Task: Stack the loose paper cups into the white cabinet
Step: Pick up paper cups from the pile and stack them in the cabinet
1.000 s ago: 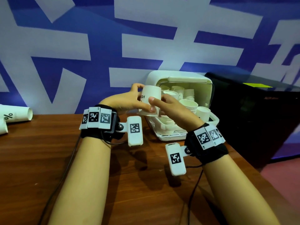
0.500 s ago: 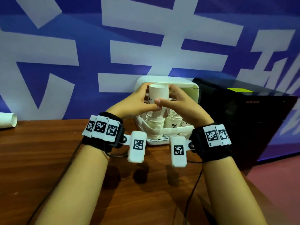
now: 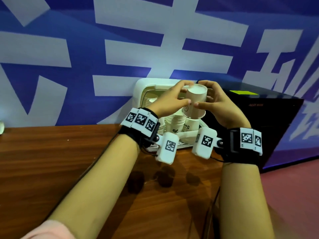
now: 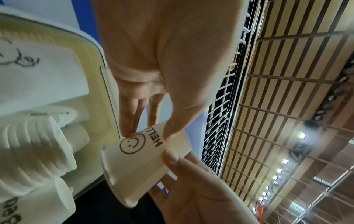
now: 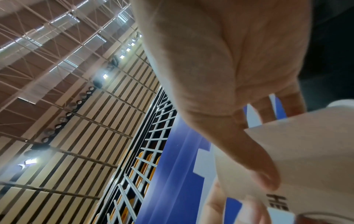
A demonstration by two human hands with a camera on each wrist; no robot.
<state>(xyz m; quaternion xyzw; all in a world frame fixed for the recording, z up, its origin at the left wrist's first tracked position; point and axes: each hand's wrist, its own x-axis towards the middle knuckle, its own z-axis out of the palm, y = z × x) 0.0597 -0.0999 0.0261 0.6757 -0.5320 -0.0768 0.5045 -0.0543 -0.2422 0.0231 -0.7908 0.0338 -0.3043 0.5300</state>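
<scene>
On wooden table (image 3: 51,169), white cabinet (image 3: 143,87) against blue-white wall (image 3: 86,49)

Even indoor light, fairly bright. Ceiling spotlights (image 5: 104,75) flare white in both wrist views. Soft dark shadows of the wrist gear fall on the brown table (image 3: 51,169) near its right edge. Pale glare patch on the blue banner (image 3: 172,66) above the white cabinet (image 3: 139,87). Wide-angle bending at the head view's edges. Left hand (image 4: 162,53) and right hand (image 5: 220,68) loom close and soft; the wrist views' edges smear.
</scene>
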